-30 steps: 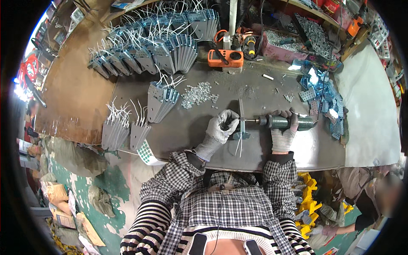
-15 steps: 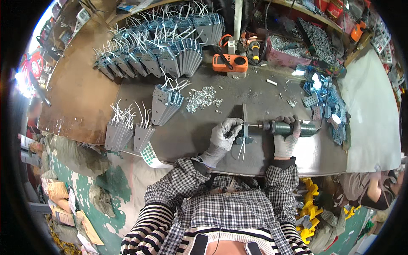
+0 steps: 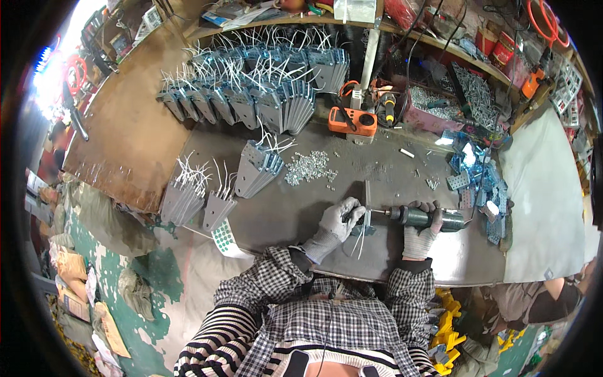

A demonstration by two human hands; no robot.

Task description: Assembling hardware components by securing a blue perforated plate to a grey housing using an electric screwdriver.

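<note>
My left hand [image 3: 338, 227], in a grey glove, is closed on the near part of a grey metal plate [image 3: 367, 193] that stands on edge. Thin white wires [image 3: 359, 244] hang from the plate toward me. My right hand [image 3: 421, 237], also gloved, wraps round a dark green electric screwdriver [image 3: 445, 220] lying level. Its bit points left and reaches the plate beside my left fingers; whether a screw sits at the tip is too small to tell. Loose nuts [image 3: 311, 168] lie in a heap beyond my left hand.
Finished-looking stacks of grey plates with white wires [image 3: 270, 103] line the back left; smaller stacks [image 3: 183, 200] stand nearer. Blue perforated parts [image 3: 487, 188] pile at right. An orange device [image 3: 353, 122] and a pink bin of screws [image 3: 433, 105] are at the back.
The whole view has shifted, so the bench sits lower in the picture. Both hands keep their grips, with the bit still at the plate.
</note>
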